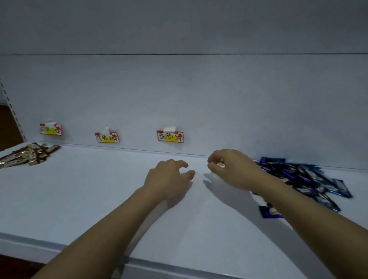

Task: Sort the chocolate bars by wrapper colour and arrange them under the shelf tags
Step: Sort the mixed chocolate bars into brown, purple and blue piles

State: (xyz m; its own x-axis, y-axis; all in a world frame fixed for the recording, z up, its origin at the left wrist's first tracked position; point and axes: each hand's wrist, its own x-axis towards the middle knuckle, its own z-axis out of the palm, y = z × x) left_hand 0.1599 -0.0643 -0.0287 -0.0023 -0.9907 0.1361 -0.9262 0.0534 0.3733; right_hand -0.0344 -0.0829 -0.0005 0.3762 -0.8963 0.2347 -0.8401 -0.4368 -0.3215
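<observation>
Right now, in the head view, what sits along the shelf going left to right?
Red-gold bars → left tag → middle tag → right tag → left hand → right hand → blue bars.

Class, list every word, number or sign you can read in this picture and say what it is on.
Left shelf tag: handwriting, too blurred to read.
Middle shelf tag: handwriting, too blurred to read.
Right shelf tag: handwriting, too blurred to read.
Blue chocolate bars: print too small to read.
Gold and red chocolate bars: print too small to read.
</observation>
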